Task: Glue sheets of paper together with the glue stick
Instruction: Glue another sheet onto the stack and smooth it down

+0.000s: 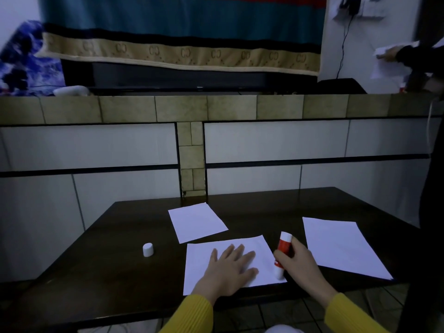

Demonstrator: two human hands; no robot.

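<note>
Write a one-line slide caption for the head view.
Left hand flat on the near sheet, right hand gripping the uncapped glue stick at its edge; cap set aside.

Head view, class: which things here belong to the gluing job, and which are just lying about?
Belong to the job:
glue stick, held in the right hand
near sheet, under the left hand
far sheet
right sheet
white cap

Lying about:
patterned cloth
blue blanket
wall cable

Flat paper sheets [230,260]: plain white.
Plastic glue stick tube [283,254]: red and white.
Small round cap [147,249]: white.
Wooden table top [108,272]: dark brown.
Ribbed knit sleeves [192,313]: yellow.
</note>
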